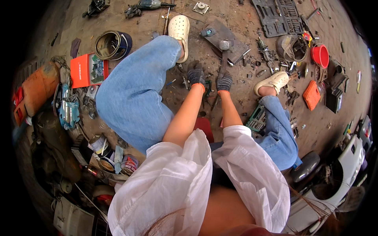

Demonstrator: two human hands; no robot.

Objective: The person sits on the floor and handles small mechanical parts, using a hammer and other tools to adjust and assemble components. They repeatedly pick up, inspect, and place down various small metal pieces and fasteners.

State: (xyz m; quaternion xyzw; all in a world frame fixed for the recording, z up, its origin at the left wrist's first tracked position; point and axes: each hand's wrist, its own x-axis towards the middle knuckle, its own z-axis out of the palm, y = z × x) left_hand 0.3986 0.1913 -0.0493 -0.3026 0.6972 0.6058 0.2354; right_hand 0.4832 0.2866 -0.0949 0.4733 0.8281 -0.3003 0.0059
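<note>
Pale lettering runs across the flat orange-red box (80, 71), and printing wraps the squat, colourful tin (129, 164) — now to the centre, where the right hand (224, 81), in a grey knit glove, grips the long dark-handled hammer (224, 56). Its rounded grey head points away from the person, over the flat dark metal plate (217, 29), long axis running nearly straight outward. The matching-gloved left hand (195, 75) curls nearby — whether around anything, I can't tell. Below, grimy brown ground (240, 15) lies strewn with tools and parts.
</note>
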